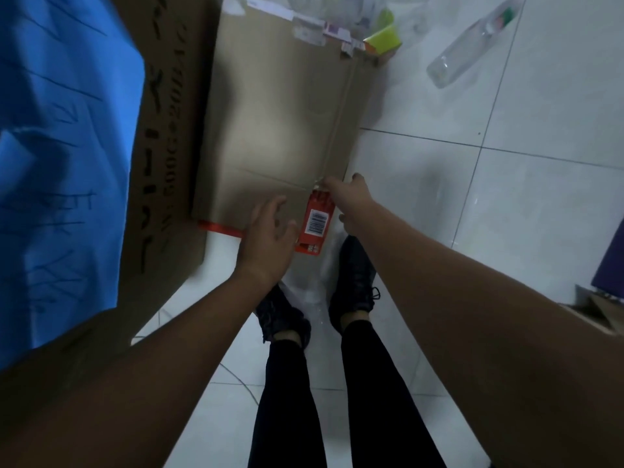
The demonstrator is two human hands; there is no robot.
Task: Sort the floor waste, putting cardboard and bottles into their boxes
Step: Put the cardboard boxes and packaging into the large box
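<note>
A big flat brown cardboard sheet [280,123] lies blurred on the white tile floor ahead of my feet. My left hand [266,234] hovers over its near edge with fingers spread, holding nothing. My right hand [347,197] pinches the sheet's near right corner. A red carton with a barcode [315,224] pokes out from under that edge between my hands. One clear plastic bottle [472,42] lies on the floor at the far right. A tall printed cardboard box [162,146] stands to the left.
A blue sheet with handwriting [60,130] covers the left side. A yellow-green carton [383,37] and more clear plastic lie beyond the sheet. Clear plastic film [317,285] sits between my black shoes. A small cardboard box [597,309] and a purple object [607,265] are at the right edge.
</note>
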